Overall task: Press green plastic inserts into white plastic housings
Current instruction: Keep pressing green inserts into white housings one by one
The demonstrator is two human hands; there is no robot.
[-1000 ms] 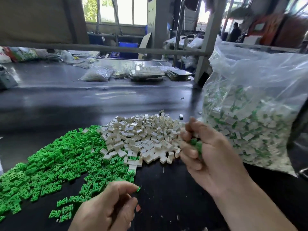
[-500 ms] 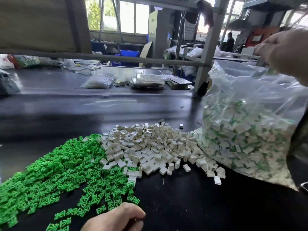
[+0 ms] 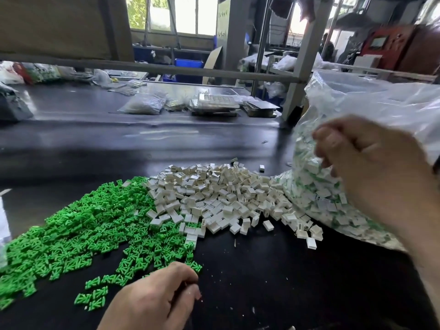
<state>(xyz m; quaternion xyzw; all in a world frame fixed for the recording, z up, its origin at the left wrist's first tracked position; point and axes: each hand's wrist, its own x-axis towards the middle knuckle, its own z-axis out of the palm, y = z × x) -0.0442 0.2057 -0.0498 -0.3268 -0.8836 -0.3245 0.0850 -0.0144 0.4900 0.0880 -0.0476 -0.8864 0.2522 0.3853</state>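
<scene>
Nearer, past white housings' [image 3: 221,194] edge, table [image 3: 273,282] lies open.

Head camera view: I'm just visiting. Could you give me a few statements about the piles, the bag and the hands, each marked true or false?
1. The green inserts lie in a pile to the left of the white housings. True.
2. The white housings are stacked in neat rows. False: they lie in a loose heap.
3. The clear bag on the right holds mixed white and green pieces. True.
4. The left hand reaches into the bag. False: it is low by the near edge of the green pile, with its fingers curled. It is the right hand that is in front of the bag.
</scene>
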